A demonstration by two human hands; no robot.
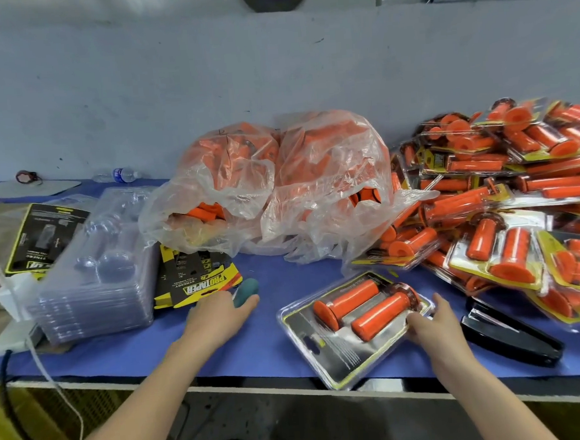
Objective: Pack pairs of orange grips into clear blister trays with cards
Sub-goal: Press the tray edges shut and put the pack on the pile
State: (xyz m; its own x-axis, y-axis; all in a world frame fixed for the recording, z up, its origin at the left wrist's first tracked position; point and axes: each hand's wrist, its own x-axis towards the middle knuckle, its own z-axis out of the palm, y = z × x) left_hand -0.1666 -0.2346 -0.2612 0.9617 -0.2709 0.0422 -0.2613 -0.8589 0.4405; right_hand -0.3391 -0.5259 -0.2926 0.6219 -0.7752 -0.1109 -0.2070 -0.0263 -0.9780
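1. Filled blister tray (339, 357) lying askew at the front edge of the desk (273, 344), right of the middle, one corner reaching over that edge.
2. Two orange grips (379, 315) side by side inside it, over a black and yellow card.
3. Right hand (429, 323) at the tray's right edge, thumb on top and fingers curled round the rim, pinching it.
4. Left hand (219, 312) low over the blue surface left of the tray, fingers straight, holding nothing.
5. Teal cover (247, 291) on one fingertip of that hand.
6. Printed cards (196, 281) fanned just beyond the left hand; contact between them too blurred to tell.
7. Stack of empty blister trays (93, 268) left of the cards, toward the desk's left edge.
8. Second card stack (42, 237) behind those trays.
9. Two plastic bags (327, 183) of loose orange grips mid-desk, toward the back edge.
10. Heap of finished packs (507, 204) filling the right side.
11. Black stapler (509, 336) near the front edge, just right of the right hand.
12. Water bottle (120, 175) lying on its side at the back, left of the bags.
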